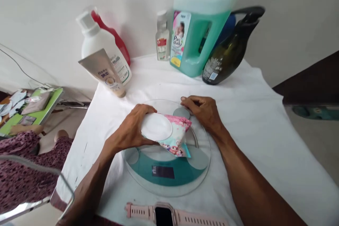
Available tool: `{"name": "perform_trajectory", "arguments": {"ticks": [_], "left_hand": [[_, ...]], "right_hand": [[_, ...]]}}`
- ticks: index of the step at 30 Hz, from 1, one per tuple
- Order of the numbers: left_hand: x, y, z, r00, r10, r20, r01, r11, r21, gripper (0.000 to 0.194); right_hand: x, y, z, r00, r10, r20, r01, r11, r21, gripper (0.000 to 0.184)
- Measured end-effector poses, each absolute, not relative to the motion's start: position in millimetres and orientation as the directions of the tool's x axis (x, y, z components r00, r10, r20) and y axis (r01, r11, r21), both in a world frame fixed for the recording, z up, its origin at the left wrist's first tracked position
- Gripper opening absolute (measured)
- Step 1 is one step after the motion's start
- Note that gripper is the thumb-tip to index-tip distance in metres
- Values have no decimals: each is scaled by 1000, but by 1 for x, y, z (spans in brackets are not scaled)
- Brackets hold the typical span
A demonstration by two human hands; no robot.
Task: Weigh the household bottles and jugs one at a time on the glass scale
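Observation:
My left hand [132, 125] is closed around one end of a wet wipes pack [177, 132]. The pack has a white oval lid and pink and pale-blue printing with cartoon figures. It is tilted over a round glass scale [165, 180] with a teal band and a dark display. Whether the pack touches the glass is hard to make out. My right hand [205, 111] is curled at the scale's far right rim, thumb towards the glass. What its fingers hold, if anything, is hidden. A pink-strapped smartwatch [163, 213] lies near the front edge.
Along the wall stand a white bottle [102, 42], a beige tube [103, 72], a small clear bottle [162, 42], a large green jug [196, 42] and a dark pump bottle [225, 56]. At left, a person in patterned clothing [21, 176] is near a green table [50, 107].

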State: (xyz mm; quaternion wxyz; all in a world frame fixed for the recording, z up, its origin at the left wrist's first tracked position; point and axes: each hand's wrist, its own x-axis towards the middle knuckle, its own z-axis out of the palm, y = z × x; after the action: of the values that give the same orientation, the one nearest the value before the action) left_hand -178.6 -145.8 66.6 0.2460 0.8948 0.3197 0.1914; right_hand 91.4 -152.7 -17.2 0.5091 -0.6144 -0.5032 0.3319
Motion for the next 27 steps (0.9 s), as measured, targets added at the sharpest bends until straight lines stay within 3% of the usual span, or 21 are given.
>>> {"name": "perform_trajectory", "arguments": {"ticks": [9,13,16,21,27], "left_hand": [[-173,-128,70,392,868,305,578,-491,652,68],[-154,-77,64,117,902,416,705,-371,605,66],[-130,-30,54,-41,905,422,827,-207,524,60],[-100,33,44,-110,886,450,910,-92,404,44],[-73,83,38,-222,865,450,889,-10,459,45]], "right_hand": [[93,-153,-15,254,963,89,281,14,-960,52],[92,-153,-15,261,963,60,288,-18,-958,55],[93,-152,-17,268,962,40,290,-41,-956,56],[95,-151,-23,268,963,30,295,-52,-954,60],[95,-150,-28,277,961,20,281,-61,-958,59]]}}
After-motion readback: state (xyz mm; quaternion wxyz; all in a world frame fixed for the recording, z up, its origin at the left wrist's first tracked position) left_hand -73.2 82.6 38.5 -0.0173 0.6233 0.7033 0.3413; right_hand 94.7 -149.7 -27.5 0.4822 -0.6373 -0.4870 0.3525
